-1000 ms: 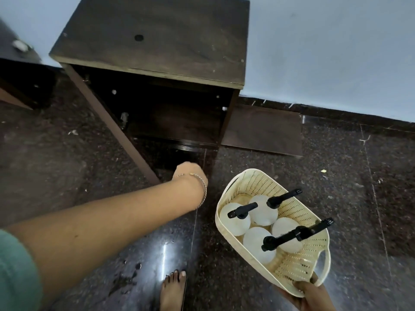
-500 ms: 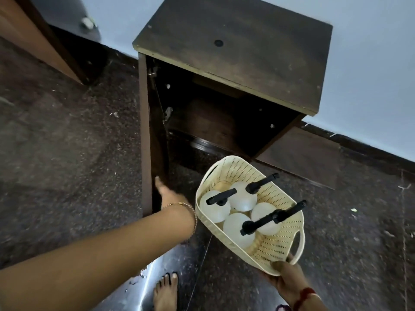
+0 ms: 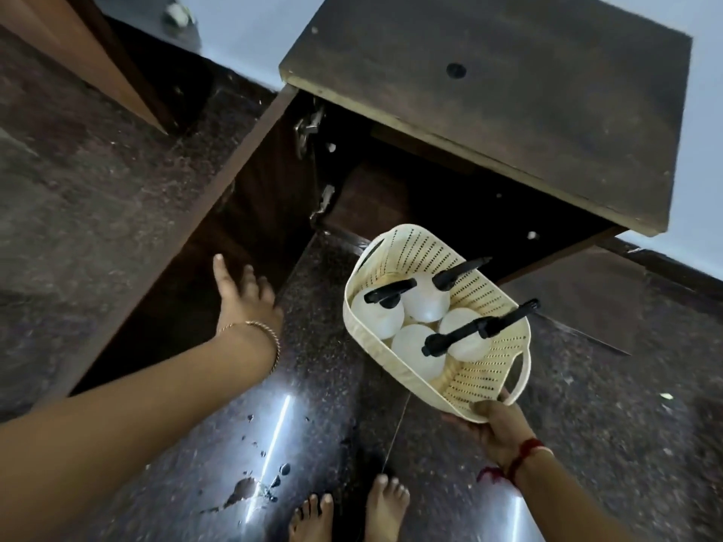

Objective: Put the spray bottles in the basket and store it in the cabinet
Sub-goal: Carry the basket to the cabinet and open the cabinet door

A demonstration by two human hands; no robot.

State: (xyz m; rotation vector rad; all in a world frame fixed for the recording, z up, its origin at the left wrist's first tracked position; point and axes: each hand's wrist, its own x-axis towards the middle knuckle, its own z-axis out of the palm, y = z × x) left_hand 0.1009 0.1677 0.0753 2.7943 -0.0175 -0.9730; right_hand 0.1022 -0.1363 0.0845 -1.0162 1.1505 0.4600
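Head view: no writing can be read on the four white spray bottles [image 3: 424, 307], seen from above with black trigger heads, standing together in the cream perforated basket [image 3: 481, 369]. The right hand [image 3: 497, 422] grips the basket's near rim, holding it above the dark speckled floor [image 3: 321, 365] just before the open wooden cabinet [image 3: 489, 91]. The left hand [image 3: 244, 295], fingers straight and spread, rests against the inner face of the swung-out cabinet door [image 3: 184, 299]. Bare feet [image 3: 387, 506] stand below.

One head-worn camera looks steeply down from above, near the front of the open cabinet [image 3: 489, 91]. The floor [image 3: 594, 432] before the cabinet fills the lower part.
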